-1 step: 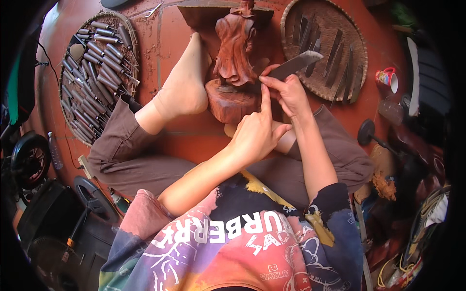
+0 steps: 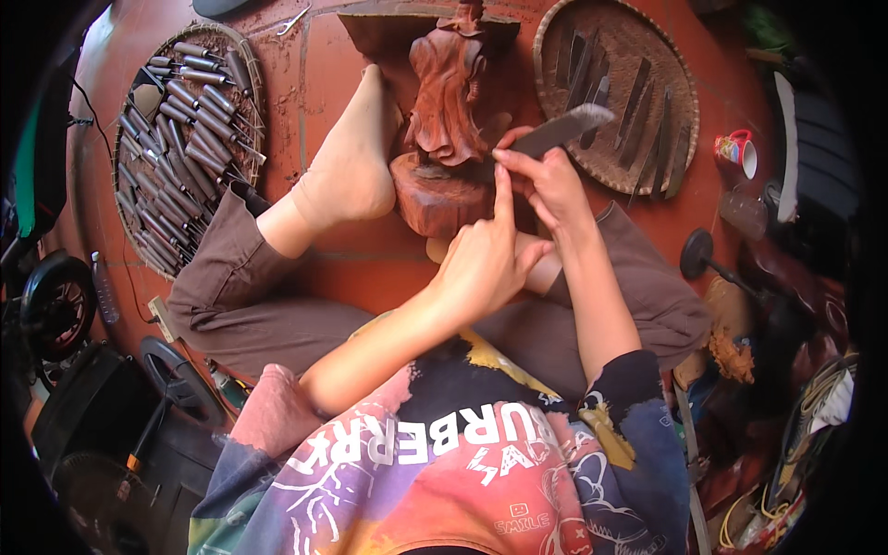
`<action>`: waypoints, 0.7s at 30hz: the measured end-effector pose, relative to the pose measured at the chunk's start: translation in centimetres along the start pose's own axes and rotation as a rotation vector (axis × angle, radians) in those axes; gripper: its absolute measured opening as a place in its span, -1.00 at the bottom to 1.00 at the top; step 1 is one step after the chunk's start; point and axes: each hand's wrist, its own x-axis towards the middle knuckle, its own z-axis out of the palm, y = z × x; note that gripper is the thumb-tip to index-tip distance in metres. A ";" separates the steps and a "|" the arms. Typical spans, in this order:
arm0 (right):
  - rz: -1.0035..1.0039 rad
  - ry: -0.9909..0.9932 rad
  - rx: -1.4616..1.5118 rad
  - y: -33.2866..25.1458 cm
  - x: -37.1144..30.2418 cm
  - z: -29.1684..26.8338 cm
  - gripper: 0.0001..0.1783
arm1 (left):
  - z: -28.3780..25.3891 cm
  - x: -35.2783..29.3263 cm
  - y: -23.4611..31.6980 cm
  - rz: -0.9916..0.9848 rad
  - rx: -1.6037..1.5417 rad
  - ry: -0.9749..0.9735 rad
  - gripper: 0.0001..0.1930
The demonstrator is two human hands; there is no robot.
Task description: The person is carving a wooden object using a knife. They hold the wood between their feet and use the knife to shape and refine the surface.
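A reddish-brown carved wooden figure stands on a rounded wooden block between my bare feet. My right hand is closed on a flat, dark, knife-like blade, just right of the carving's lower folds. The blade slants up to the right, and its pale curved end is blurred. My left hand has its index finger stretched out to the near end of the tool, by the right fingertips. Its thumb sticks out to the side. The tool's working edge against the wood is hidden by my fingers.
A round woven tray on the left holds several wood-handled chisels. Another woven tray, at the right, holds several flat dark files. A red-and-white mug lies beyond it on the tiled floor. A fan stands far left.
The blade's pale end has dipped slightly down and left. My right hand has shifted a little left with it, and my left index finger has moved slightly too.
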 end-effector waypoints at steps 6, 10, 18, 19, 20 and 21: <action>0.048 0.056 -0.097 -0.8 1.3 -0.3 -0.83 | 0.4 2.2 -0.3 0.021 -0.037 0.048 0.08; -0.013 -0.024 -0.018 -0.6 0.6 -0.2 -0.88 | 0.3 1.3 0.8 -0.018 0.021 0.051 0.05; -0.177 -0.011 -0.268 0.1 1.6 -0.9 -0.83 | 0.1 1.6 1.3 0.020 0.264 0.100 -0.21; -0.240 0.021 -0.296 -0.2 1.2 -1.0 -0.84 | 0.0 1.0 1.5 0.110 0.292 0.133 -0.28; -0.263 0.052 -0.223 -0.9 1.1 -1.4 -0.85 | -0.3 0.3 1.5 0.200 0.320 0.165 -0.34; -0.286 0.085 -0.140 -1.5 1.0 -2.2 -0.85 | -0.5 -0.2 1.3 0.290 0.354 0.189 -0.39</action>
